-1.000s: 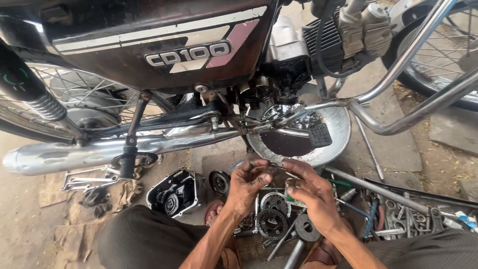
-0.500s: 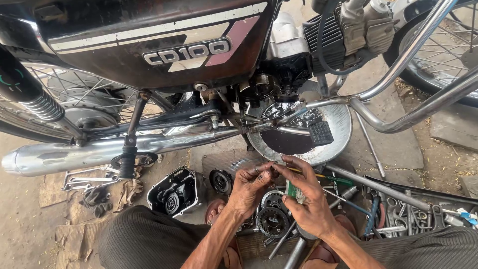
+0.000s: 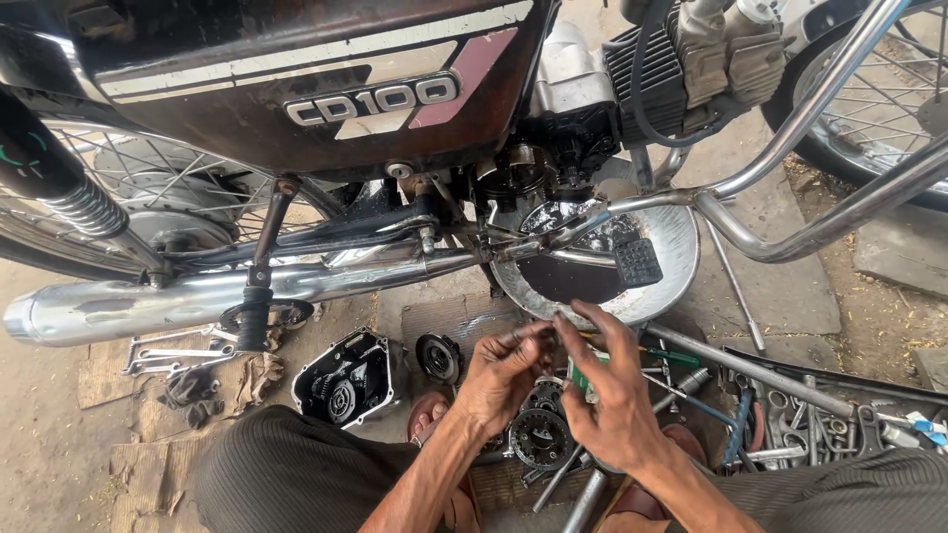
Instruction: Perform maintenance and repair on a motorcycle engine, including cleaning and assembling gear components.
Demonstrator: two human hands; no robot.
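Your left hand (image 3: 504,380) and right hand (image 3: 614,395) meet just in front of you, fingertips drawn together around a small metal part (image 3: 546,334) — too small to tell its shape, and you cannot tell which hand truly bears it. Both hands are narrowed to a pinch, the left curled tight, the right with its fingers arched over from the other side. A green-handled tool (image 3: 578,375) shows just behind your right palm, though whether the hand grips it or it merely lies on the ground is unclear. Directly below your hands sits a round clutch assembly (image 3: 539,436) on the floor, and a smaller round part (image 3: 438,357) lies just to the left of your left hand. Further left rests the black engine cover (image 3: 346,380), open side up. Beyond your fingertips stands a shallow metal pan (image 3: 671,262) holding dark oil, under the motorcycle's brake pedal (image 3: 638,262). To the right of your right hand — spanners and sockets (image 3: 790,434) scattered on the ground.
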